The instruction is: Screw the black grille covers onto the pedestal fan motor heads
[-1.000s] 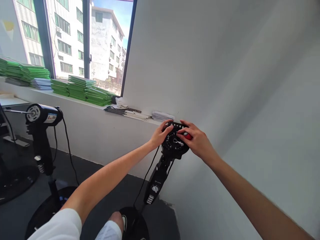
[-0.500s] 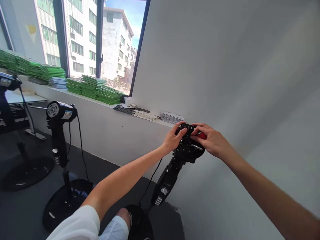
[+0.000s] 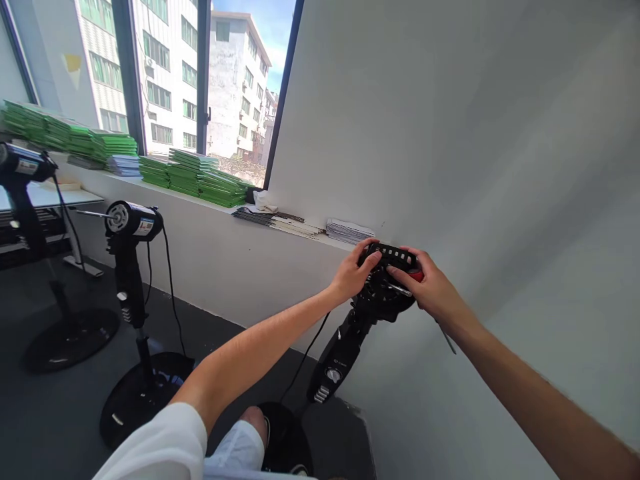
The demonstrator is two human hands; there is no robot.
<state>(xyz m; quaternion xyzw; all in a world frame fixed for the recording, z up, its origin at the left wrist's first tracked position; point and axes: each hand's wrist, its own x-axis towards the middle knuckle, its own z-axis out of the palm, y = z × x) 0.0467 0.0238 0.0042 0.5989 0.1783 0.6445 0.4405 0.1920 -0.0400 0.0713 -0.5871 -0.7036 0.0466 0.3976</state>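
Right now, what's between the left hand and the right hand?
In the head view, the black fan head sits between the left hand and right hand.

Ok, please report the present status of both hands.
Left hand gripping round black fan head; right hand against it, holding red-handled tool; fingers partly hide fan head.

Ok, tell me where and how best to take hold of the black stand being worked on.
Probably around the black column above the silver knob, coming from the near left. It is long and narrow there, leaning right toward its top; the knob and buttons sit lower, and the wall lies beyond.
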